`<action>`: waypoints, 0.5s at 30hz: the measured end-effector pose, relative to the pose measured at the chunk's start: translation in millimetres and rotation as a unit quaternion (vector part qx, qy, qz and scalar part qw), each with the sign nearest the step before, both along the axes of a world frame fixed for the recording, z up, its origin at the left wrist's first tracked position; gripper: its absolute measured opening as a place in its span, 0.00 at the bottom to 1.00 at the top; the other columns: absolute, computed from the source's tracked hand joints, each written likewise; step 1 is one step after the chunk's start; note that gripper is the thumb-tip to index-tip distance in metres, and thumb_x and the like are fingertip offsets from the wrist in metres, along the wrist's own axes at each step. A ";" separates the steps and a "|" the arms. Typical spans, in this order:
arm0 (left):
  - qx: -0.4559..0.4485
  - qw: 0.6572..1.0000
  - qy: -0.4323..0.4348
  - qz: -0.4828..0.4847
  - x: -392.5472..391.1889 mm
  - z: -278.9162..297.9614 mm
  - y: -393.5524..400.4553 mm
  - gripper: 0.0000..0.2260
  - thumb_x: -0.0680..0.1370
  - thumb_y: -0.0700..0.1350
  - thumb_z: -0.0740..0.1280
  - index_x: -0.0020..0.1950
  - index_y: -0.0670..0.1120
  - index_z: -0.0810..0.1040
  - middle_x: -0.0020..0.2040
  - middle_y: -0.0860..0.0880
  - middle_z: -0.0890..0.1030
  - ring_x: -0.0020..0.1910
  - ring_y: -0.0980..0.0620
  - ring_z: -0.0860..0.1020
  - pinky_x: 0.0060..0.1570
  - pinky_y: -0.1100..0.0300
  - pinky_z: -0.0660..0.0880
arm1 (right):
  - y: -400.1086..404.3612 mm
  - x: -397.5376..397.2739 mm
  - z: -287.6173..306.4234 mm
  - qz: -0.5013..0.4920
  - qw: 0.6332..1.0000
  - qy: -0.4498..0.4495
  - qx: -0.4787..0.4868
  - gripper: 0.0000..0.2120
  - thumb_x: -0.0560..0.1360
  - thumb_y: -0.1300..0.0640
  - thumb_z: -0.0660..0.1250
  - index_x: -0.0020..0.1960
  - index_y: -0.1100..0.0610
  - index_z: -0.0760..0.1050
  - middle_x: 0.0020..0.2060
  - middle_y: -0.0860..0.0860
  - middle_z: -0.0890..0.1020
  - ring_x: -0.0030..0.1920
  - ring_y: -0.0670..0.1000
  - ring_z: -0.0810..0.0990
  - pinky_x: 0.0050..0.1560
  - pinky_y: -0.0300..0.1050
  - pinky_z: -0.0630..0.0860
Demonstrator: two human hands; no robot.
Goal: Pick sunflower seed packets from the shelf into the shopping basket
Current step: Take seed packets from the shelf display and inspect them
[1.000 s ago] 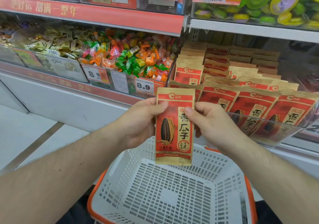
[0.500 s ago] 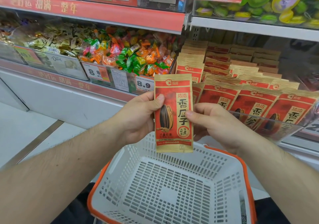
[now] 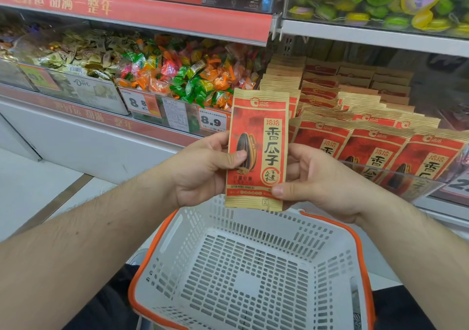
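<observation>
Seed packet [image 3: 257,149] upright, long axis vertical

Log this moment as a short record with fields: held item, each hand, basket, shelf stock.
held item: sunflower seed packet, upright, above the basket
left hand: pinches the packet's left edge
right hand: pinches its lower right corner
shopping basket: white, orange rim, no packets inside
shelf stock: rows of matching packets to the right
neighbouring bin: wrapped candies
</observation>
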State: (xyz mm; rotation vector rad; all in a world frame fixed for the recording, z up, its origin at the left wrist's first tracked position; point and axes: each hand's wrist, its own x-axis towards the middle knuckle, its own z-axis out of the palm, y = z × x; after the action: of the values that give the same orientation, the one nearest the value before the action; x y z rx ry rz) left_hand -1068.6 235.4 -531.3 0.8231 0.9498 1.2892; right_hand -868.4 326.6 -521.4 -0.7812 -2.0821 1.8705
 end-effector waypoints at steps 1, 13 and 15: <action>0.000 1.000 0.001 0.001 -0.2 -0.3 0.2 0.23 0.72 0.36 0.66 0.67 0.39 0.73 0.56 0.36 0.82 0.49 0.40 0.83 0.48 0.45 0.82 | 0.1 0.4 0.2 0.006 1.000 -0.001 0.002 0.29 0.69 0.68 0.74 0.67 0.57 0.69 0.52 0.62 0.84 0.50 0.65 0.84 0.41 0.49 0.82; -0.017 0.977 0.203 -0.061 -12.1 5.9 -8.7 0.30 0.69 0.34 0.71 0.71 0.43 0.69 0.62 0.36 0.80 0.60 0.34 0.80 0.59 0.31 0.74 | -8.7 -4.0 0.9 0.010 0.999 -0.034 0.033 0.33 0.71 0.77 0.70 0.68 0.54 0.65 0.51 0.62 0.84 0.47 0.64 0.85 0.43 0.51 0.81; -0.021 0.976 0.210 -0.058 -11.6 5.8 -8.8 0.30 0.70 0.34 0.71 0.70 0.44 0.69 0.62 0.38 0.81 0.59 0.36 0.81 0.57 0.34 0.77 | -10.3 -5.4 2.1 -0.002 0.998 -0.039 0.040 0.32 0.70 0.77 0.70 0.67 0.54 0.65 0.50 0.62 0.84 0.45 0.64 0.85 0.42 0.52 0.82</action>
State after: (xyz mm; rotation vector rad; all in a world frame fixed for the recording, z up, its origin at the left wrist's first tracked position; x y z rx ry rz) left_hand -1080.2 226.6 -525.6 1.1279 1.2384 1.0082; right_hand -873.8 316.3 -519.4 -0.8505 -2.1855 1.7707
